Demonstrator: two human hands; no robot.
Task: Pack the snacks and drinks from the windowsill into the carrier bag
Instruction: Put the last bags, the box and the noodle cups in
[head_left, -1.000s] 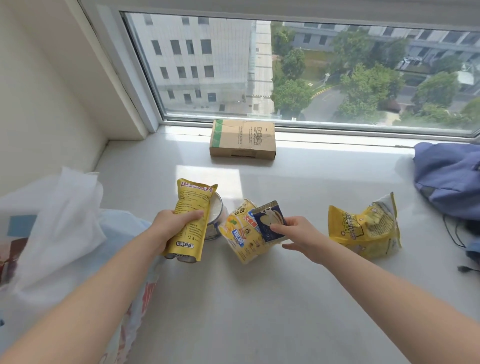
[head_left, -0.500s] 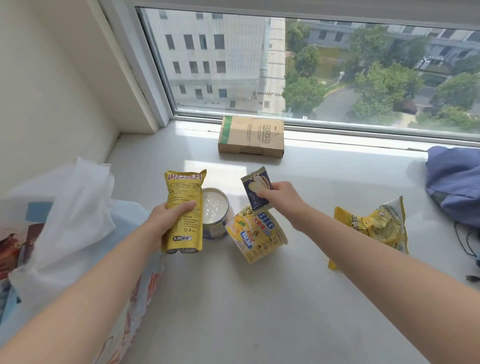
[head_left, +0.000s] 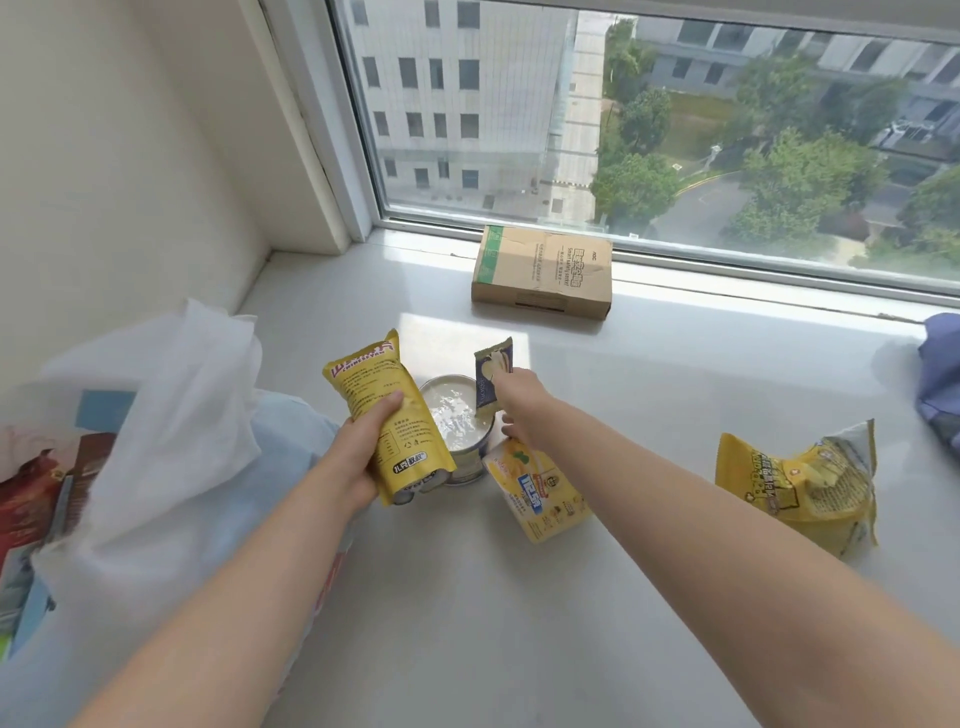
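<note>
My left hand (head_left: 366, 441) grips a tall yellow snack pouch (head_left: 387, 410) upright above the windowsill (head_left: 519, 623). My right hand (head_left: 511, 400) pinches a small dark blue packet (head_left: 491, 371) over a round tin (head_left: 454, 421) with a shiny silver top. A yellow cup-shaped snack tub (head_left: 537, 488) lies on its side just right of the tin. Farther right lies a crumpled yellow snack bag (head_left: 795, 483). The white carrier bag (head_left: 171, 431) stands open at the left, beside my left forearm.
A brown cardboard box (head_left: 540, 273) lies flat against the window frame at the back. Blue cloth (head_left: 940, 379) sits at the right edge. Red and blue printed items (head_left: 47, 483) show at the far left by the carrier bag. The wall closes off the left side.
My right hand lifted the blue packet off the yellow tub and carried it left and back, over the tin. My left hand kept its hold on the yellow pouch.
</note>
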